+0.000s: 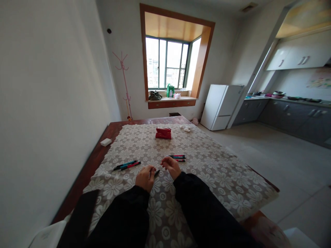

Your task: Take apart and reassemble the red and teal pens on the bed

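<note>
My left hand is closed over the flowered tablecloth, with a short dark piece, seemingly a black pen, sticking out from its fingers. Just to its right, my right hand has its fingers pinched together; anything between them is too small to make out. Several pens in black, teal and red lie side by side left of my left hand. Beyond my right hand is another small group of pens. Farther back on the cloth stands a shiny red pouch.
The patterned tablecloth covers a reddish wooden table beside the left wall. A white adapter lies at the left edge, crumpled white tissue at the far right. A dark flat object sits near left. Beyond stands a white fridge.
</note>
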Motion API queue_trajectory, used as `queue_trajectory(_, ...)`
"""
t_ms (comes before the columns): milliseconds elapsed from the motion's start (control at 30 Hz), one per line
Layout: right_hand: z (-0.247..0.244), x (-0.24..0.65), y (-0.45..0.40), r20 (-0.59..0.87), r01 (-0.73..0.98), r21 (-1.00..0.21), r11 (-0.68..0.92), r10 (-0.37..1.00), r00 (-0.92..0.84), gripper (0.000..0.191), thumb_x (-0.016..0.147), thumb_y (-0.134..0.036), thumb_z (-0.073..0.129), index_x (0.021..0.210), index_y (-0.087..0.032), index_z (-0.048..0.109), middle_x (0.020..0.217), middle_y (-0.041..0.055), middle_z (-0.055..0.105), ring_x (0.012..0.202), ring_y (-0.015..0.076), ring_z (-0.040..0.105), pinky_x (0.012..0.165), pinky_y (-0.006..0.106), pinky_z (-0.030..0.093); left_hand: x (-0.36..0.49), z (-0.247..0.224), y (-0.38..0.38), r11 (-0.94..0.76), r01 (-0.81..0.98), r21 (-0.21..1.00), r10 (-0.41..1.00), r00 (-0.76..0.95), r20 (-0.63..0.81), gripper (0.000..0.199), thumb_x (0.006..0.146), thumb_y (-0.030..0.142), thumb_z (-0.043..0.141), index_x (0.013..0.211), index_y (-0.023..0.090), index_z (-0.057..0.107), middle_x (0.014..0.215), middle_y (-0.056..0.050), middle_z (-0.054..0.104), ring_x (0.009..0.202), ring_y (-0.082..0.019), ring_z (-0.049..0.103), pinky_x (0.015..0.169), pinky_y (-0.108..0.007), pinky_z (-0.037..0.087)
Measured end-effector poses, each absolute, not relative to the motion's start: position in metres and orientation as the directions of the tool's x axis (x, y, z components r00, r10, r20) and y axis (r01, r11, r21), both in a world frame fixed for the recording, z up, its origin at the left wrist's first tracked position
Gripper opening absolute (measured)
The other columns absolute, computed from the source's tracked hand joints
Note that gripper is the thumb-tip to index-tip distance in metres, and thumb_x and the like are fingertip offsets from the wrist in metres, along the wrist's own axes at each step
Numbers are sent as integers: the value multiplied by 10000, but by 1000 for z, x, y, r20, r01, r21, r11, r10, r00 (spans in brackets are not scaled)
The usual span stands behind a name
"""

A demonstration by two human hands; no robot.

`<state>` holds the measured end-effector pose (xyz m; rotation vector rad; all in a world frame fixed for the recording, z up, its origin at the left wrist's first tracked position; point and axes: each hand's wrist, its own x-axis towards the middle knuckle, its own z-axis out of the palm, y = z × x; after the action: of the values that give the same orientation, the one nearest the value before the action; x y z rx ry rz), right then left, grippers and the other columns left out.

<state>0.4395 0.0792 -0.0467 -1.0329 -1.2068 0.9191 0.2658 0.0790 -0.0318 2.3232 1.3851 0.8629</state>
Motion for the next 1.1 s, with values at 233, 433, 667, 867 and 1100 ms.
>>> queue_trajectory(233,-49,438,80,242,-156,-950,270,954,178,181,689,-314,702,785,-186,617,674,-15,572,587,120,513,519,232,426,266,-33,79,-491,678,546,870,350,348,167,880,218,431,872,227,598,832,-18,667,815,-170,590,709,-265,396)
queue_trajectory(433,-49,437,78,217,-145,-962,231,970,106,215,680,-347,703,783,-183,610,716,3,616,624,132,536,531,235,430,266,-28,77,-467,696,546,884,355,303,199,892,235,413,892,208,611,848,-33,652,830,-168,583,735,-268,401)
queue_trajectory(667,-49,434,75,265,48,-964,263,962,62,178,718,-337,669,789,-181,618,739,7,623,683,147,577,577,242,442,267,-25,76,-485,685,544,875,373,310,219,897,262,402,900,209,615,846,-44,643,848,-179,582,746,-281,416)
queue_trajectory(867,-49,432,72,307,235,-927,292,951,29,128,744,-287,644,804,-174,647,720,8,624,676,146,577,600,251,458,267,-29,76,-490,669,559,871,362,331,201,895,297,405,1020,216,541,865,-38,645,827,-182,598,745,-296,430)
queue_trajectory(1100,-47,433,72,305,249,-924,289,952,25,120,726,-277,655,760,-163,640,687,7,621,618,131,560,568,240,444,266,-35,79,-545,650,530,838,399,373,182,901,349,398,976,243,525,854,-6,648,814,-174,598,734,-287,421)
